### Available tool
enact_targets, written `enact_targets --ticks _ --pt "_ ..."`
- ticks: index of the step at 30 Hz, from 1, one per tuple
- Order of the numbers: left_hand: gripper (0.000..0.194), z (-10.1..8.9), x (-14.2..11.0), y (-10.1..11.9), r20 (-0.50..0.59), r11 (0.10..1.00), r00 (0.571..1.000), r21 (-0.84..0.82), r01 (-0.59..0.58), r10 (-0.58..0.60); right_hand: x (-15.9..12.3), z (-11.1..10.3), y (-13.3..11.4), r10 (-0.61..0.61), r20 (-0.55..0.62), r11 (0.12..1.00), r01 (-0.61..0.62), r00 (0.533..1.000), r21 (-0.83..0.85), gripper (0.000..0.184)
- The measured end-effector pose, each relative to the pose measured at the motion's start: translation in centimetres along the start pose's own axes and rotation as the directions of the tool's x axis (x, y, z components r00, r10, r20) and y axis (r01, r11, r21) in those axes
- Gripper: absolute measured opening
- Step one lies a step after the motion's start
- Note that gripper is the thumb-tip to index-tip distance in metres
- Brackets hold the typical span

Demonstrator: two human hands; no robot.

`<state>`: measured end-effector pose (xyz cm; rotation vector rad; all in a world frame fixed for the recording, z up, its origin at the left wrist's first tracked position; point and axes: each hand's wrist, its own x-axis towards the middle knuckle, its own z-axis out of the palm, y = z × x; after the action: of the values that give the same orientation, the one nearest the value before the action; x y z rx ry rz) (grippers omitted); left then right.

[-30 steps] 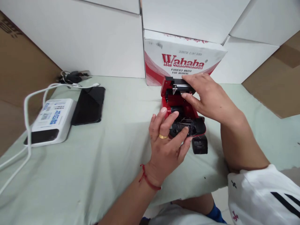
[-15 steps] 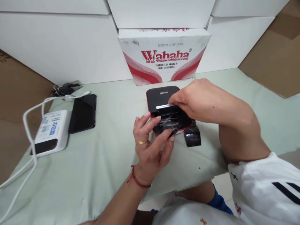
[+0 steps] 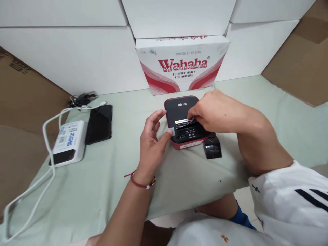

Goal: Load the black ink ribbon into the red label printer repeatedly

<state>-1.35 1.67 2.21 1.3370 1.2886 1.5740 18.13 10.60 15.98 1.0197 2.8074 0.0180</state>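
Observation:
A small black box-shaped device (image 3: 176, 111) with red sides lies on the cloth in front of me. Its top bears white lettering, a warning label (image 3: 180, 121), a dark slot and small icons. My left hand (image 3: 153, 140) is spread at the device's left side, with index fingertip and thumb touching its edge. A small grey translucent patch (image 3: 172, 132) shows beside that thumb. Over the slot, my right hand (image 3: 210, 111) is closed in a pinch on a thin glossy strip (image 3: 186, 124); the fingertips are partly hidden. A shiny black strip (image 3: 213, 148) lies against the device's right front corner.
Behind the device stands a Wahaha water carton (image 3: 183, 65), backed by white boxes (image 3: 64, 54). To the left are a black phone (image 3: 99, 124), a white power bank (image 3: 70, 143), a white cable (image 3: 44, 133) and keys (image 3: 82, 99). Brown cardboard (image 3: 294, 61) borders the right.
My left hand has let go of the wrinkled shiny black film over the device's front and moved to its left edge. Icons now show there. My right hand stays near the slot.

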Motion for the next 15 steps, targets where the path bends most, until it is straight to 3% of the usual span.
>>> enact_targets --ticks 4,7,11,15 --pt "0.065 0.1 0.4 -1.5 -0.017 0.983 0.994 -0.151 0.103 -0.106 -0.5 0.3 -0.5 0.034 -0.053 0.995 -0.039 0.998 -0.091 0.025" --pt "0.079 -0.3 0.6 -2.1 0.052 0.942 0.976 -0.257 0.216 -0.210 -1.0 0.2 -0.7 0.030 -0.072 0.999 -0.032 0.997 -0.034 0.022" --pt "0.077 -0.5 0.7 -1.8 0.075 0.898 0.951 -0.313 0.308 -0.300 -1.2 0.0 -0.7 -0.145 0.046 0.989 0.144 0.988 0.038 0.021" --pt "0.080 -0.3 0.7 -1.7 0.069 0.891 0.949 -0.328 0.314 -0.309 -1.0 0.2 -0.6 -0.181 0.132 0.983 0.177 0.975 0.045 0.033"
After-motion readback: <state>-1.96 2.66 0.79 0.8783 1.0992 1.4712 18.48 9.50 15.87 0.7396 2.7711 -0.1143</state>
